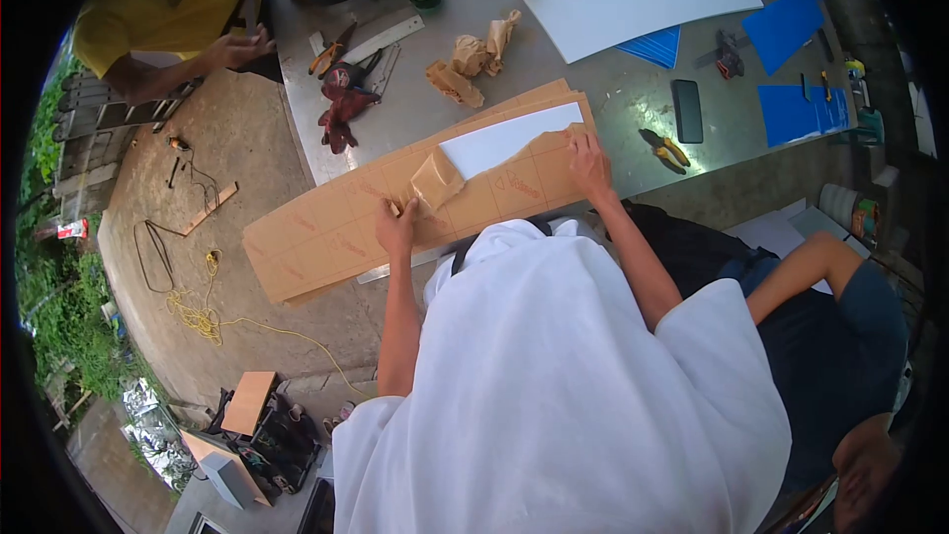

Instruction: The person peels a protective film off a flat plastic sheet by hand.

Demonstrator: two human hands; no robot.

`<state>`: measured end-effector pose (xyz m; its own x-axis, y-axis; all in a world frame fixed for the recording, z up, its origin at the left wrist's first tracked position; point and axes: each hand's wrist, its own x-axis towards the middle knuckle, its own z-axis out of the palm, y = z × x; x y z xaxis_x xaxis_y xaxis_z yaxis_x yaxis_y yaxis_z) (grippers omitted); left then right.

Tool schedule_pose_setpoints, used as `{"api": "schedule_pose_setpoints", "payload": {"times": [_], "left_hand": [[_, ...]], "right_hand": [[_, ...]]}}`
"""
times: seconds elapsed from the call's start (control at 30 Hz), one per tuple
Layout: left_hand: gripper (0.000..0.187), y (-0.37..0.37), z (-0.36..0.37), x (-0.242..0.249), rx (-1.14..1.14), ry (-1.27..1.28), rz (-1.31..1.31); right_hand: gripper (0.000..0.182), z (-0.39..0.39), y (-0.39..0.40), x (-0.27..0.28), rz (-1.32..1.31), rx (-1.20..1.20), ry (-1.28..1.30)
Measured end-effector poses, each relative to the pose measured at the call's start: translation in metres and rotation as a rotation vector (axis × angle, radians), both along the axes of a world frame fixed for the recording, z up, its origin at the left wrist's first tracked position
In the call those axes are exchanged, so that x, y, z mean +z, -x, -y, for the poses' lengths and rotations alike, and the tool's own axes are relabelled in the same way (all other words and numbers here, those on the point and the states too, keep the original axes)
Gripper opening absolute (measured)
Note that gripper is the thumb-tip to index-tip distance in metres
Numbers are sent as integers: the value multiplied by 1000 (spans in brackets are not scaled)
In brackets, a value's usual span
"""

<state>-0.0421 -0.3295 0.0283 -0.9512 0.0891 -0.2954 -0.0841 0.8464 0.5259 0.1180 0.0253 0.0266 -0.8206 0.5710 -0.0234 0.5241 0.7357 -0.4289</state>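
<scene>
A long, slightly curved panel covered in brown protective paper (336,227) lies at a slant on the table's near edge, its left end jutting past the table. Part of the paper is torn back, baring a white surface (494,143). My left hand (395,224) is closed with its fingers pinched on the paper, beside a folded-over flap (437,178). At the panel's right end, my right hand (590,163) has its fingers bent onto the torn paper's edge. Crumpled paper scraps (474,56) lie just beyond the panel.
On the metal table (554,74) are yellow-handled pliers (663,151), a phone (687,111), a white curved panel (643,2), blue sheets (781,40) and dark red gloves (343,104). A person in yellow (163,0) stands at far left; another in dark clothes (830,366) is close on my right.
</scene>
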Motion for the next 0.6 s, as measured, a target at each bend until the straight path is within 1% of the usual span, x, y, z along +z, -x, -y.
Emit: {"api": "schedule_pose_setpoints", "payload": {"times": [0.03,0.07,0.13,0.2,0.27,0.33,0.47,0.53,0.57,0.6], "left_hand": [[51,0,0,0,1,8,-8],[50,0,0,1,3,19,-16],[49,-1,1,3,6,16,-4],[49,2,-2,6,10,4,-1],[49,3,-1,7,11,53,39],[49,3,-1,6,10,56,33],[49,3,3,-1,-8,53,15],[48,2,3,1,5,52,26],[48,2,2,3,6,48,28],[48,2,1,5,14,48,39]], "right_hand": [[16,1,-2,2,-35,-69,129],[16,-2,-2,4,-25,-68,130],[22,-14,4,4,-283,-156,96],[22,-29,6,-6,-277,-149,127],[23,-37,7,-10,-274,-136,157],[15,-42,12,-14,-217,-94,136],[11,-41,17,-16,-143,-59,48],[8,-42,19,-14,0,24,-143],[8,-42,22,-12,10,35,-142],[11,-42,25,-11,106,64,-182]]}}
